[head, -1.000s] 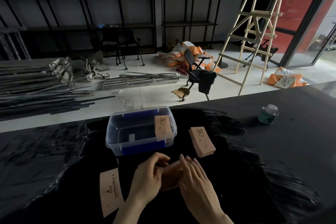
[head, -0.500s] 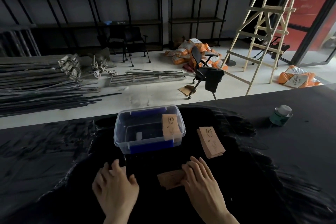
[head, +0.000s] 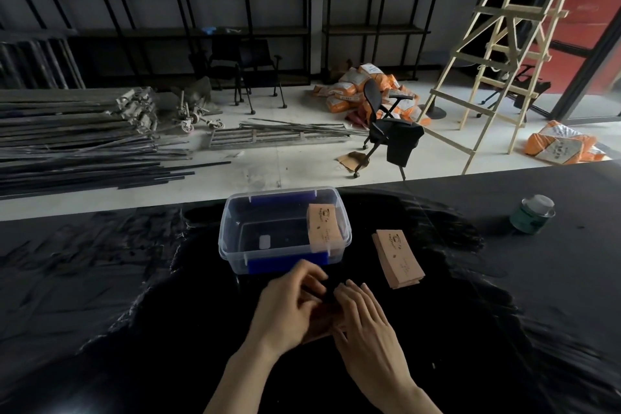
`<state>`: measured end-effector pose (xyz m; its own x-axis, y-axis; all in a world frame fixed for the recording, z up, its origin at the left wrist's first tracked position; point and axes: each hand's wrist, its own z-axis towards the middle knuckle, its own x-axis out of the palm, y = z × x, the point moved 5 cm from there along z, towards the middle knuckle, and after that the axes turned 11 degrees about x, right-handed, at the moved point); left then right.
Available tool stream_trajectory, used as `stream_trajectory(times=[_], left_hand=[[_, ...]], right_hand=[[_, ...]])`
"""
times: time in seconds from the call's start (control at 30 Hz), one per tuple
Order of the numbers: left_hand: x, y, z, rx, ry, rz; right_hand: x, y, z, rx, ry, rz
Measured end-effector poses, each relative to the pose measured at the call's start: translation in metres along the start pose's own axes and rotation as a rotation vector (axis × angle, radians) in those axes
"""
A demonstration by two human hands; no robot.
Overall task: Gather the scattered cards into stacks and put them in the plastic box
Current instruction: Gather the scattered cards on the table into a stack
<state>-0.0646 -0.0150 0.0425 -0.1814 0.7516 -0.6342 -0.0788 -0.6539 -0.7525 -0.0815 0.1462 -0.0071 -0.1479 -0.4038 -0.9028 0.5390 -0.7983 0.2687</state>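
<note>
Black surface point(head: 100, 279): our left hand point(head: 285, 309) and right hand point(head: 366, 323) each grip the card stack point(head: 322, 319) near the plastic box point(head: 232, 239).

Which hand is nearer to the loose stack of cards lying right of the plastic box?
Right. The right hand sits just below-left of the card stack; the left hand is farther left, in front of the plastic box.

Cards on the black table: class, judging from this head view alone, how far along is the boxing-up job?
Done: one stack already stands in the plastic box. In hand: the left hand and right hand are squaring a bundle between them. Left: that bundle and the loose stack right of the box must still go in.
</note>
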Motion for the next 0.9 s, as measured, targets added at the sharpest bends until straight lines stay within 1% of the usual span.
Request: stream_trajectory(times=[0.03,0.1,0.2,0.27,0.3,0.33,0.4,0.43,0.47,0.5,0.53,0.57,0.6,0.63,0.67,0.7,0.73,0.77,0.83,0.9], left_hand=[[0.007,-0.006,0.003,0.035,0.044,0.009],[0.017,-0.014,0.007,0.069,0.044,-0.045],[0.022,-0.020,0.001,0.093,-0.011,-0.086],[0.013,-0.014,-0.006,0.111,-0.092,-0.038],[0.008,-0.009,-0.009,0.109,-0.091,0.006],[0.006,-0.003,-0.012,0.099,-0.035,0.053],[0.010,0.006,-0.017,0.066,0.183,0.194],[0.015,0.007,-0.019,0.057,0.275,0.273],[0.018,0.007,-0.020,0.048,0.310,0.326],[0.019,0.007,-0.020,0.039,0.296,0.342],[0.021,0.006,-0.018,0.028,0.257,0.314],[0.023,0.005,-0.017,0.003,0.210,0.238],[0.026,0.004,-0.014,-0.029,0.159,0.124],[0.031,0.001,-0.011,-0.066,0.112,-0.011],[0.037,-0.004,-0.007,-0.104,0.078,-0.150],[0.044,-0.010,-0.003,-0.139,0.060,-0.269],[0.052,-0.017,0.002,-0.167,0.047,-0.358],[0.060,-0.023,0.008,-0.191,0.034,-0.420],[0.074,-0.036,0.022,-0.235,0.015,-0.494],[0.088,-0.046,0.041,-0.268,0.026,-0.482]], right_hand=[[-0.003,0.001,0.001,0.048,-0.008,0.030],[-0.006,0.002,-0.001,0.080,-0.016,0.091],[-0.008,0.001,-0.001,0.055,0.023,0.095],[-0.009,0.000,-0.001,0.060,0.060,0.068],[-0.010,0.000,0.000,0.057,0.072,0.050],[-0.009,0.001,0.001,0.049,0.078,0.025],[-0.005,0.001,0.002,0.053,0.107,0.008],[-0.006,0.002,0.003,0.074,0.133,0.043],[-0.006,0.001,0.004,0.111,0.166,0.098],[-0.007,0.000,0.004,0.160,0.174,0.170],[-0.011,-0.004,0.004,0.229,0.134,0.259],[-0.016,-0.012,0.002,0.334,0.059,0.369],[-0.019,-0.021,0.001,0.486,0.003,0.504],[-0.020,-0.032,-0.001,0.657,0.003,0.672],[-0.017,-0.040,-0.001,0.812,0.048,0.886],[-0.012,-0.045,-0.001,0.917,0.117,1.078],[-0.011,-0.051,0.000,0.964,0.127,1.203],[-0.016,-0.059,0.002,0.962,0.079,1.231],[-0.031,-0.074,0.009,0.937,-0.047,1.240],[-0.042,-0.094,0.022,0.937,-0.124,1.210]])
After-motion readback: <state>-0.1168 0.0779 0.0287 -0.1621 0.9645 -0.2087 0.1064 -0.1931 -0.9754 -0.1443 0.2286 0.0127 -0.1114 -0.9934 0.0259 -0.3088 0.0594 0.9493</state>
